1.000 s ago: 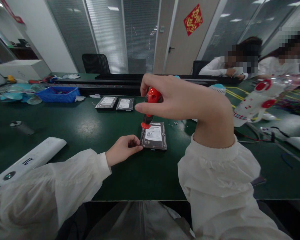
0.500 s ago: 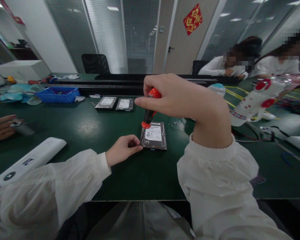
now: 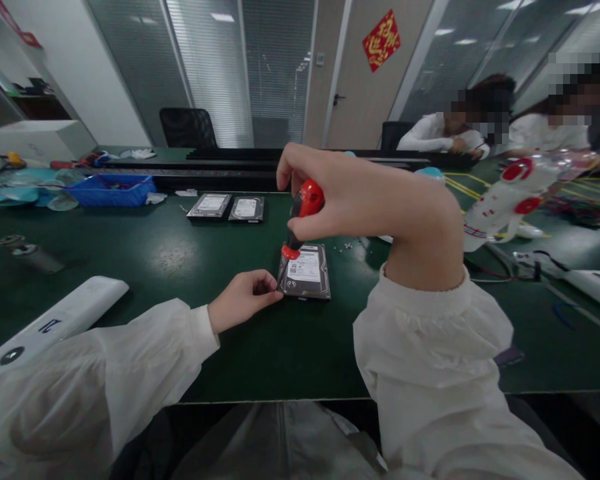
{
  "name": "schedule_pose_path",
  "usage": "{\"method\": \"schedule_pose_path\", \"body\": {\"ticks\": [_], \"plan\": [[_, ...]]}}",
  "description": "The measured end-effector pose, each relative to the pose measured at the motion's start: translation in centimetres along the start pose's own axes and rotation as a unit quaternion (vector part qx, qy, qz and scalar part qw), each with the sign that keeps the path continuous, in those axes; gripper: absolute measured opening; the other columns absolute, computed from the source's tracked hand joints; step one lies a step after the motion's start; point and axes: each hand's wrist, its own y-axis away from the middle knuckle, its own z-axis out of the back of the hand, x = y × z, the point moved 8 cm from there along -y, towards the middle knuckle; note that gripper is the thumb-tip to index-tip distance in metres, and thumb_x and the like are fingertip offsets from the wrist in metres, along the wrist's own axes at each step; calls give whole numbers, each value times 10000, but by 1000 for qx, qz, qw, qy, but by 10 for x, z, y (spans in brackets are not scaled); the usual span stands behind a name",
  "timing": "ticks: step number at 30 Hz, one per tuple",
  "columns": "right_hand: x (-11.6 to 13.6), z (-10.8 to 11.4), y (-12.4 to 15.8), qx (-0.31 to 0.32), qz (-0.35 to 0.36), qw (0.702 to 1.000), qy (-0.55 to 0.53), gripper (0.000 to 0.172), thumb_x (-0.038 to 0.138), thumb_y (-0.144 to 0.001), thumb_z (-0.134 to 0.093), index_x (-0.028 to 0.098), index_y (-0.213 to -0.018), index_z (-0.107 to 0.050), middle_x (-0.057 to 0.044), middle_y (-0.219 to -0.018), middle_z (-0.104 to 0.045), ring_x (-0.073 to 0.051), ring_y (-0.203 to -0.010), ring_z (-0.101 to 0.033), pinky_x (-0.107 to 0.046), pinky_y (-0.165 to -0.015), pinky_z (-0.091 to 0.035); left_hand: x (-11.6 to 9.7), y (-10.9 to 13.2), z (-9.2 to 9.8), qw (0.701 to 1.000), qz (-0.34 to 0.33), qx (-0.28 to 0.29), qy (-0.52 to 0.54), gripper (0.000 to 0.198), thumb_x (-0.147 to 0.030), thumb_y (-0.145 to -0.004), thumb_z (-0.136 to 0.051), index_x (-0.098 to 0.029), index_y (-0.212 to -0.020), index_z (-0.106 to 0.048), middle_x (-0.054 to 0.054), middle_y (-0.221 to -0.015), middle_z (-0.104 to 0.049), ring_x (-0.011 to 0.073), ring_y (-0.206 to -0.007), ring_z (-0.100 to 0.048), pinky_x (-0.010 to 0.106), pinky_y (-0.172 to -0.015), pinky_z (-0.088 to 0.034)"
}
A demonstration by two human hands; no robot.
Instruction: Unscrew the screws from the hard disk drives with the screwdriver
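A hard drive (image 3: pixel 306 272) with a white label lies flat on the green table (image 3: pixel 260 353). My right hand (image 3: pixel 325 190) is wrapped round the handle of a red and black screwdriver (image 3: pixel 310 198), its shaft pointing down at the drive's left side near the front corner. My left hand (image 3: pixel 253 293) has thumb and fingers closed at the drive's front left corner; whether they grip the drive or something small there cannot be made out. Several small screws (image 3: pixel 348 246) lie to the right of the drive.
Two more hard drives (image 3: pixel 210 207) and a blue tray (image 3: pixel 113 191) stand further back. A white device (image 3: pixel 55 320) and metal cylinders (image 3: pixel 37 257) are left. A bottle (image 3: pixel 500 200), cables and two people are right.
The screwdriver handle has turned a little in my right hand, whose fingers have shifted. The other person's hand at the far left has gone from view. My left hand stays at the drive's corner.
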Motion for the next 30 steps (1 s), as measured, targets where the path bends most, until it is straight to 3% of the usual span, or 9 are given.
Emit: {"method": "schedule_pose_path", "body": {"ticks": [3,6,11,18,25,30], "plan": [[4,0,2,8,10,1000,-5,465,445,-830,-724,202,-1170,-521,-7,-1024,-624,-111,-785,-504,-262,-687,-344,0,0,0,1000,0,1,6,313,-484,-812,-704,-183,-842,-624,8,-810,-650,173,-733,-586,322,-688,-454],[-4,1,-1,-16,-36,999,24,475,601,-907,-603,176,-1114,-558,-28,-971,-624,-124,-784,-506,-277,-692,-320,-1,1,0,1000,-1,-4,5,309,-478,-808,-704,-181,-839,-627,5,-793,-645,170,-719,-576,319,-678,-447],[-9,-11,-8,18,-33,997,63,351,413,-864,-684,178,-1106,-588,-46,-1049,-637,-141,-822,-519,-296,-689,-325,1,1,1,1000,6,-4,-3,314,-483,-801,-707,-180,-843,-636,12,-806,-660,177,-732,-582,325,-683,-446],[-2,-5,-9,0,3,999,45,265,400,-858,-681,179,-989,-615,-44,-1031,-635,-144,-862,-523,-297,-692,-359,0,0,3,1000,3,-8,0,304,-468,-782,-723,-177,-826,-647,19,-812,-672,185,-756,-592,335,-712,-453],[-11,28,12,-69,-19,997,9,178,335,-867,-702,186,-921,-619,2,-871,-626,-94,-755,-508,-269,-663,-377,-7,0,1,1000,-7,-6,0,281,-449,-788,-714,-174,-819,-666,23,-807,-679,185,-764,-616,335,-737,-480],[-33,76,68,-214,-74,974,11,165,291,-872,-719,166,-896,-614,23,-847,-589,-50,-762,-527,-254,-670,-379,-9,-2,11,1000,-13,20,19,316,-473,-787,-751,-169,-843,-689,33,-828,-711,178,-745,-639,318,-705,-505]]}}
